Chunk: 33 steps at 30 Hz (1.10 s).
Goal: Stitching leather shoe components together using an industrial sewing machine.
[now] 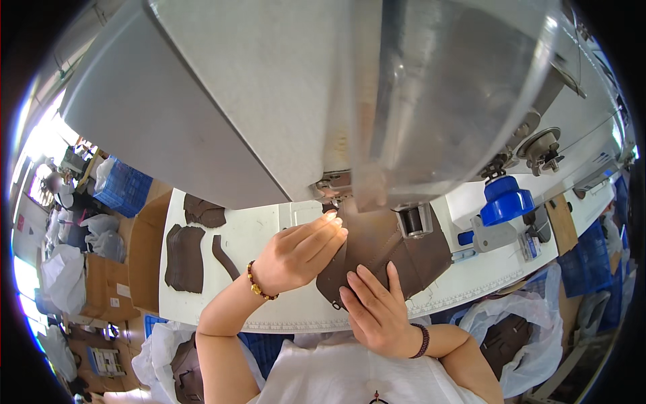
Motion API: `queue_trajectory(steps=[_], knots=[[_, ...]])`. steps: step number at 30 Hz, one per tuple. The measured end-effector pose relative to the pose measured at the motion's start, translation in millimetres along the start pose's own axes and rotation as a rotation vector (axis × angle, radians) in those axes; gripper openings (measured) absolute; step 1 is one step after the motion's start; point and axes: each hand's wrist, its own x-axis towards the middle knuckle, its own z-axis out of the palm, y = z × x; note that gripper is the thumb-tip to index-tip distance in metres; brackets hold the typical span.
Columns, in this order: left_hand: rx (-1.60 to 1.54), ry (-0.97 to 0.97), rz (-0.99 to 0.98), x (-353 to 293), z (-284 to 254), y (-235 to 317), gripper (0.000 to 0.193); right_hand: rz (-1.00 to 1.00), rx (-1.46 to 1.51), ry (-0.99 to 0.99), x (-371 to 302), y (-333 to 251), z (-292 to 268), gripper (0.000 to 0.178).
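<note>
1. Nearest my camera: the grey head of the sewing machine (222, 101), which fills the upper half of the view, with a clear curved plastic guard (457, 87) hanging in front of it on the right.
2. Under the machine's needle area (334, 187) I see the brown leather piece (377, 242). It is dark chocolate brown, matte and made of several panels joined by seams; it fans out wider toward the right and lies flat on the white table (269, 313), with its upper edge tucked under the needle area.
3. My left hand (296, 252) lies on the left edge of the leather piece, fingers together and stretched toward the needle area, pressing the edge down. A beaded bracelet (258, 283) circles its wrist.
4. My right hand (375, 310) rests flat on the lower part of the leather piece, fingers slightly spread and pressing; it grips nothing. A dark bracelet (424, 340) sits at its wrist.
5. On the table to the left, well apart from the hands, lie more cut brown pieces (185, 256).
6. To the right stands a blue cone-shaped spool (505, 200).
7. Blue crates (124, 185) and white plastic bags (67, 276) sit on the floor at left.
</note>
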Motion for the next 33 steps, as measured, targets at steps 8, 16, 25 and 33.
queue_trajectory(steps=[8, 16, 25, 33], knots=[[-0.126, -0.001, -0.106, 4, 2, -10, 0.032, 0.02, 0.062, -0.018, 11, 11, -2, 0.035], [-0.145, 0.009, -0.204, 6, -11, 7, 0.033, 0.004, 0.087, -0.027, 13, 18, -5, 0.03], [-0.027, 0.058, 0.004, -9, -1, 13, 0.02, 0.02, 0.203, 0.072, 12, 25, -7, 0.034], [-0.024, 0.075, 0.06, -5, -6, 6, 0.016, 0.002, 0.183, 0.069, 13, 22, -10, 0.032]])
